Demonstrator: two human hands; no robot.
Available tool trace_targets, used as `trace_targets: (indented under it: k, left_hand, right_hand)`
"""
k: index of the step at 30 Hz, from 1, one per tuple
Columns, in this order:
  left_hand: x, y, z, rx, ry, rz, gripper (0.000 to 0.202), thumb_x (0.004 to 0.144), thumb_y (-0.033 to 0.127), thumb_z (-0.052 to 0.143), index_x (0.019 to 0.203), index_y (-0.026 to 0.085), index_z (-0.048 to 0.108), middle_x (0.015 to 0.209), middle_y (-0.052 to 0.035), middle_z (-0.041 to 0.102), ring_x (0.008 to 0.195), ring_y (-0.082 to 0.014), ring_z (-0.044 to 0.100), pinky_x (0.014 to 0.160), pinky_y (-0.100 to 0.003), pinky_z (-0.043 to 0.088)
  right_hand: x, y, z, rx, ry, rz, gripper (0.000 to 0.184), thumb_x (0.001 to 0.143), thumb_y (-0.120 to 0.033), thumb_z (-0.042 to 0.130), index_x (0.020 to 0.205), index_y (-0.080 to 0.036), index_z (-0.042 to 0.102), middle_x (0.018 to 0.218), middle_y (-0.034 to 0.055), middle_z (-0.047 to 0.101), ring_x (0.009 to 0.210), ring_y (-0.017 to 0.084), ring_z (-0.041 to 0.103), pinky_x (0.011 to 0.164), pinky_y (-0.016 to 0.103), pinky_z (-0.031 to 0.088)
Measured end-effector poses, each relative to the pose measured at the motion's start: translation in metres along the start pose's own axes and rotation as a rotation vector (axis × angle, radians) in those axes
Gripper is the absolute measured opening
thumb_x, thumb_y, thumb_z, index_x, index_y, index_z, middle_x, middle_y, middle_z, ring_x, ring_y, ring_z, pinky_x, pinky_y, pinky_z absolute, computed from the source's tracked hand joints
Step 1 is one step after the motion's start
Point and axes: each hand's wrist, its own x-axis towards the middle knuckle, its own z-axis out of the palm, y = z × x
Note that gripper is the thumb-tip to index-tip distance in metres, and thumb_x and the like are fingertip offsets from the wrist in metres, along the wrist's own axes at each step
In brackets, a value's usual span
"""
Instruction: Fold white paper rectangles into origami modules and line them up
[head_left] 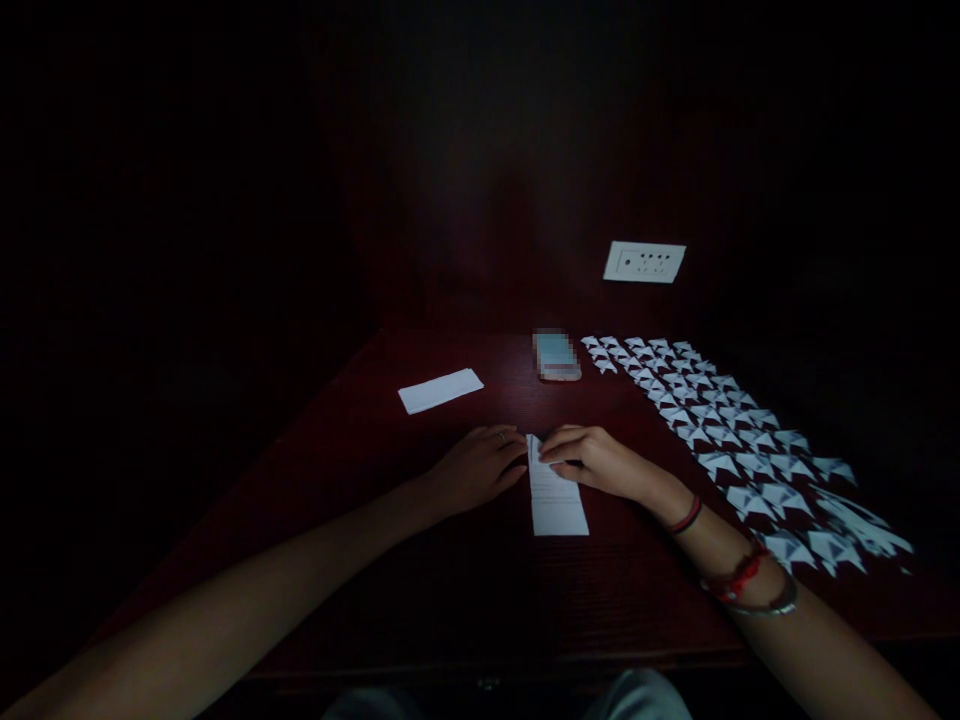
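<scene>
A white paper strip point(560, 512) with faint printed lines lies on the dark red table in front of me. Its top end shows a folded corner, partly covered by fingers. My left hand point(486, 463), with a ring on one finger, grips the strip's upper left edge with its fingertips. From the other side, the thumb and fingers of my right hand point(598, 462) hold the upper right part of the same strip. A red-and-black band and more bracelets circle the right wrist and forearm.
Several folded white paper pieces point(720, 433) stand in rows along the table's right side. Flat white paper strips point(441, 391) lie at the back left. A phone point(557, 356) with a blurred screen rests near the wall, below a white socket plate point(645, 262).
</scene>
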Motion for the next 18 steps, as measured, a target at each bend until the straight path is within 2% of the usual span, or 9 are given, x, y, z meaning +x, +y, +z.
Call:
trace_targets:
  k: [4, 8, 13, 18]
  left_hand:
    - [-0.0016, -0.0005, -0.0027, 0.0, -0.015, 0.003, 0.025, 0.084, 0.028, 0.037, 0.106, 0.018, 0.045, 0.109, -0.004, 0.048, 0.105, -0.0181, 0.039, 0.088, -0.034, 0.032]
    - [-0.0034, 0.0003, -0.0058, -0.014, -0.009, -0.012, 0.028, 0.082, 0.033, 0.039, 0.107, 0.019, 0.044, 0.108, -0.0046, 0.048, 0.103, -0.0187, 0.04, 0.087, -0.035, 0.032]
    - [-0.0043, 0.0023, -0.0012, -0.057, 0.048, -0.14, 0.053, 0.072, 0.048, 0.047, 0.114, 0.017, 0.037, 0.115, -0.0092, 0.043, 0.108, -0.0246, 0.036, 0.088, -0.041, 0.031]
    - [-0.003, 0.0051, 0.0032, -0.11, 0.061, -0.205, 0.066, 0.069, 0.052, 0.049, 0.121, 0.017, 0.028, 0.121, -0.0106, 0.037, 0.113, -0.0259, 0.031, 0.091, -0.042, 0.028]
  right_hand:
    - [0.0002, -0.0027, -0.0001, 0.016, -0.037, -0.014, 0.022, 0.073, -0.02, 0.053, 0.094, -0.018, 0.061, 0.096, 0.0052, 0.059, 0.092, 0.016, 0.051, 0.084, 0.029, 0.039]
    - [0.0005, -0.0009, 0.0021, 0.012, -0.002, 0.008, 0.027, 0.073, -0.019, 0.052, 0.1, -0.018, 0.058, 0.1, 0.0055, 0.057, 0.095, 0.016, 0.05, 0.085, 0.031, 0.039]
    - [0.0008, 0.0017, 0.0036, -0.015, 0.049, 0.028, 0.029, 0.074, -0.015, 0.05, 0.102, -0.018, 0.056, 0.104, 0.0057, 0.054, 0.096, 0.015, 0.049, 0.087, 0.03, 0.039]
    - [0.0001, 0.0036, 0.004, -0.002, 0.085, 0.016, 0.025, 0.074, -0.013, 0.049, 0.097, -0.017, 0.059, 0.105, 0.0053, 0.054, 0.096, 0.014, 0.05, 0.086, 0.029, 0.04]
